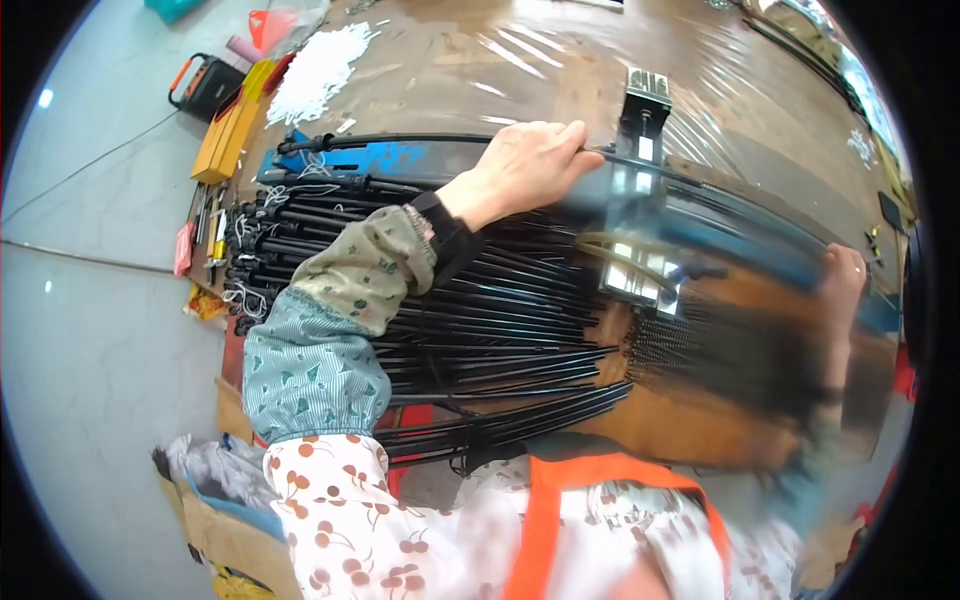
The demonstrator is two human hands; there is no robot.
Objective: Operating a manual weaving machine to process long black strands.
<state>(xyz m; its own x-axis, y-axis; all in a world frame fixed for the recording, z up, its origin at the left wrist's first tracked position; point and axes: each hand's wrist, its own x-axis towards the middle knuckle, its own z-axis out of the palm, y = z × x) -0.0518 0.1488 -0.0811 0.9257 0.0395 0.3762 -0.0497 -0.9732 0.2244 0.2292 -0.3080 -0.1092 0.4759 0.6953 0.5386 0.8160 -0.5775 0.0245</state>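
My left hand (530, 165), a dark band at its wrist, is closed in a pinch on a thin black rod (420, 137). The rod runs left along a long blue metal bar (340, 157). On the right, a dark coil-like length (745, 203) stretches from near the metal fixture (640, 180) toward my right hand (842, 285). That hand is smeared by motion, so its grip is unclear. Beneath my left forearm, many black rods (500, 290) lie side by side, with dark fittings and white strings at their left ends.
A pile of small white pieces (320, 70) lies on the brown table (430, 70) at the far left. Near it are a yellow box (228, 135) and a black case (207, 88) with an orange handle. Dark springs (665, 345) are spread right of the rods.
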